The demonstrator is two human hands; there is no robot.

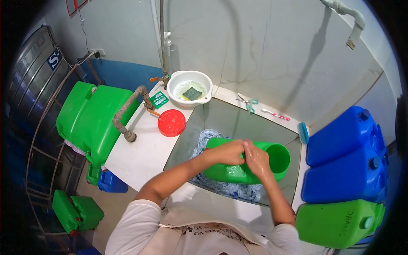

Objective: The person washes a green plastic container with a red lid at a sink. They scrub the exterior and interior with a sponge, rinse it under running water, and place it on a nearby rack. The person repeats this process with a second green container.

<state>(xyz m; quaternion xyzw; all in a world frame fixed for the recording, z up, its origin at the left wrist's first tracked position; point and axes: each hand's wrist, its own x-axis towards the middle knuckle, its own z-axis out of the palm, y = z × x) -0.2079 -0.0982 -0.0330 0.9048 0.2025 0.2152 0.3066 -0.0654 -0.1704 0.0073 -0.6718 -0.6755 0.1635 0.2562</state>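
A green plastic container (216, 172) lies on its side over a tiled basin (219, 112), its wide round opening facing right. My left hand (231, 152) is closed on its upper side, apparently at the handle. Pressed against it, my right hand (257, 160) is also closed there, nearer the opening. The handle itself is mostly hidden by my fingers. Wet patches shine on the container's near side. Beneath it in the basin lie many clear plastic rings or lids (248, 193).
A white bowl (172, 91) with a sponge (192, 93), a red lid (171, 123) and a pipe tap (121, 117) stand left. Scissors (246, 102), a toothbrush (275, 114) and a blue brush (303, 133) rest on the ledge. Blue jerrycans (338, 176) and green containers (331, 223) line the right.
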